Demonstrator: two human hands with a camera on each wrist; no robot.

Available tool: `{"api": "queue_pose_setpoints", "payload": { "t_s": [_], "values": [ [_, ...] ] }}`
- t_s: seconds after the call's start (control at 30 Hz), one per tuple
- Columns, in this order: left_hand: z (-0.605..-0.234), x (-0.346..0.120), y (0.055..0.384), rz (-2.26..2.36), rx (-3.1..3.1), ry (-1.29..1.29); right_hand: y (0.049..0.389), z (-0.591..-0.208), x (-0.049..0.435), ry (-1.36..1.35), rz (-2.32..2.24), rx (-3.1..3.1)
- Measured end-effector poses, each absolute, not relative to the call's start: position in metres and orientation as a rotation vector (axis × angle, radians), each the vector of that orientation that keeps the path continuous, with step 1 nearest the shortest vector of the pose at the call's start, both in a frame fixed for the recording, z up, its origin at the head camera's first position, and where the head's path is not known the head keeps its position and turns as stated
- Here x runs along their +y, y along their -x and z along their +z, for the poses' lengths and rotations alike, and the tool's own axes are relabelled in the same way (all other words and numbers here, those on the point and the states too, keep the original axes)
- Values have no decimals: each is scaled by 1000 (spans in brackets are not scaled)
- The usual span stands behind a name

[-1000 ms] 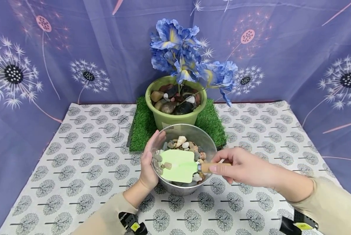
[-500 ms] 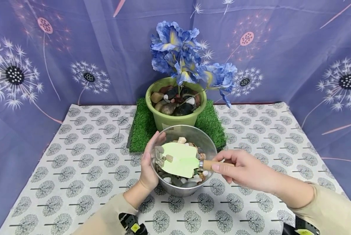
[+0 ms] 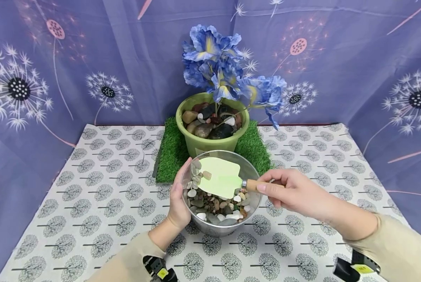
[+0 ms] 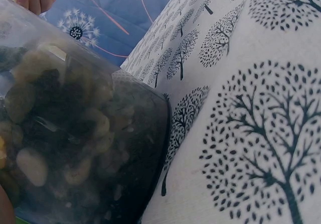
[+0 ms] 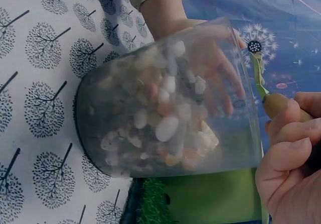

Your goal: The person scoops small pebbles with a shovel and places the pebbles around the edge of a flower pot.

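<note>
Pale green trowel [image 3: 221, 177], tan handle [image 3: 252, 185]; green pot [image 3: 214, 144]; blue-and-yellow flowers [image 3: 226, 66]; white tabletop [image 3: 118, 203], grey tree print; purple cloth [image 3: 154, 58], dandelion print

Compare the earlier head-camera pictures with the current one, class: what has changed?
The right hand has moved the trowel forward, toward the flower pot, uncovering more stones at the near side of the bucket. Nothing was grasped or released: the left hand stays against the bucket and the flower pot stays put.

You have one left hand [image 3: 178, 201] and one right hand [image 3: 289, 191] — one trowel [image 3: 222, 175], one clear bucket [image 3: 215, 231], one green flowerpot [image 3: 210, 145], one grass mat [image 3: 168, 168] — and too many pebbles [image 3: 228, 210] to count.
</note>
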State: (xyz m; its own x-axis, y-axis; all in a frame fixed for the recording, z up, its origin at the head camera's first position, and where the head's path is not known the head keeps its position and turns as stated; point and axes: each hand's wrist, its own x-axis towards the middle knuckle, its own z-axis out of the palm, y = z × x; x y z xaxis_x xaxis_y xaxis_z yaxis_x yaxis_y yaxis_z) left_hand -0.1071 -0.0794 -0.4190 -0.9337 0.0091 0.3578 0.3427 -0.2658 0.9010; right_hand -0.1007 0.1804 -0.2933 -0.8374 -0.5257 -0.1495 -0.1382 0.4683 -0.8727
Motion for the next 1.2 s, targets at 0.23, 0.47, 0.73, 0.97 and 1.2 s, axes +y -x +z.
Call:
{"api": "queue_pose_setpoints", "payload": {
  "t_s": [0.23,0.47,0.73,0.97,1.2],
  "values": [
    [-415,-80,107,-2230,-1810,433,109,-290,179,540,-1344,2338],
    [-417,-80,108,-2179,-1760,553,118,-286,174,491,-1348,2358],
    [-414,-79,107,-2240,-1738,502,126,-282,166,451,-1390,2322],
    [-417,-78,110,-2156,-1720,599,135,-281,160,410,-1400,2322],
    [-421,-79,110,-2036,-1791,595,146,-276,153,362,-1416,2315]
  ]
}}
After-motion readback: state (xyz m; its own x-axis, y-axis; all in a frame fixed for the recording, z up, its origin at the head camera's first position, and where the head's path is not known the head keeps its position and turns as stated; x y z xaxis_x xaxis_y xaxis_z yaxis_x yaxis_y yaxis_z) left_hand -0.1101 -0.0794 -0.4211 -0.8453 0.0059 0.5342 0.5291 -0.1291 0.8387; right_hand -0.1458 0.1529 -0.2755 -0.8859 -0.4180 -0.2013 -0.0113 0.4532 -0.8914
